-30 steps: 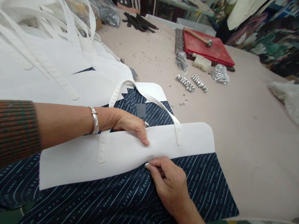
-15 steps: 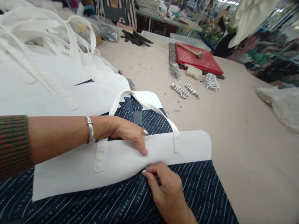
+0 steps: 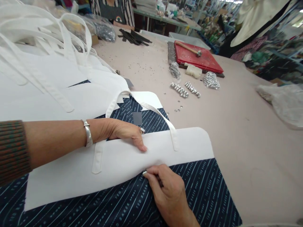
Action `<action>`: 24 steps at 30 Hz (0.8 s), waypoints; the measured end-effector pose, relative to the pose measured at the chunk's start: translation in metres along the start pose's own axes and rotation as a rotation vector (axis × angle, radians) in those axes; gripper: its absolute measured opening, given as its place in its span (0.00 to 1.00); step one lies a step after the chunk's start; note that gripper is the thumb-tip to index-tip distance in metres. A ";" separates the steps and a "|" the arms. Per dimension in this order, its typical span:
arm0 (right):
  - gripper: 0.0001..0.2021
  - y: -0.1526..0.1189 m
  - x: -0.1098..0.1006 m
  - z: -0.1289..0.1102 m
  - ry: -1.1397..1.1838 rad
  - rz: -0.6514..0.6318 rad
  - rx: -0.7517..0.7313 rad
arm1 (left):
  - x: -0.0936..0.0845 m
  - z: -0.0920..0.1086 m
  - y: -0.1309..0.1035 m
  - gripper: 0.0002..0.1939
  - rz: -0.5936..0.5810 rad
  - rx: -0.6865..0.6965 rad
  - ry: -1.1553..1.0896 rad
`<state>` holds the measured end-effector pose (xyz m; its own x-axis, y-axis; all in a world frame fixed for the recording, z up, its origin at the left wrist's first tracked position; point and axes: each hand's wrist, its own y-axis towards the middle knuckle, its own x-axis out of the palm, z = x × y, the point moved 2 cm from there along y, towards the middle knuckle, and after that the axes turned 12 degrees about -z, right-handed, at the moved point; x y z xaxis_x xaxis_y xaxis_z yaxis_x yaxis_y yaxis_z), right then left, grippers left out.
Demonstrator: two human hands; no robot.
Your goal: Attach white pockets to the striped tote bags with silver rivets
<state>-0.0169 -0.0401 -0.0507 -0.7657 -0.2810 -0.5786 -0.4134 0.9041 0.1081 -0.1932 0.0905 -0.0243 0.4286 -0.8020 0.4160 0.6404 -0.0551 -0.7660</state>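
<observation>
White-banded navy striped bag [image 3: 165, 195], seemingly flat, handled.

Left hand's [image 3: 125, 134] fingers [image 3: 139, 145] partly tucked under the white band [image 3: 118, 164]; forearm cut off.

The bag [image 3: 189, 195] under my hands is navy with thin pale-blue slanting stripes and lettering, topped by a plain white band [image 3: 113, 164] and white strap [image 3: 151, 108]. My left sleeve [image 3: 11, 151] is knitted in brown, red and green stripes, with a silver bangle [image 3: 87, 137] beside it. Beyond the bag, a bright red board [image 3: 199, 60] lies on the pale pink table [image 3: 248, 142], silvery metal bundles [image 3: 189, 88] just before it.
</observation>
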 end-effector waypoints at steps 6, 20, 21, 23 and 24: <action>0.05 -0.002 0.003 0.003 0.020 0.010 0.073 | -0.001 0.000 0.002 0.11 -0.004 0.022 -0.023; 0.07 -0.005 0.007 0.006 0.010 0.050 0.108 | 0.011 0.004 -0.003 0.12 0.024 0.052 0.024; 0.06 -0.006 0.007 0.006 0.015 0.048 0.097 | 0.009 0.003 -0.005 0.12 0.039 0.045 0.025; 0.05 -0.009 0.007 0.006 0.025 0.043 0.087 | 0.006 0.000 -0.006 0.12 0.038 0.046 0.025; 0.04 -0.010 0.006 0.006 0.032 0.039 0.090 | 0.005 -0.003 -0.006 0.13 0.022 0.048 0.020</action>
<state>-0.0145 -0.0486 -0.0600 -0.7963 -0.2535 -0.5493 -0.3378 0.9395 0.0562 -0.1967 0.0854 -0.0188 0.4303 -0.8146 0.3889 0.6608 -0.0092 -0.7505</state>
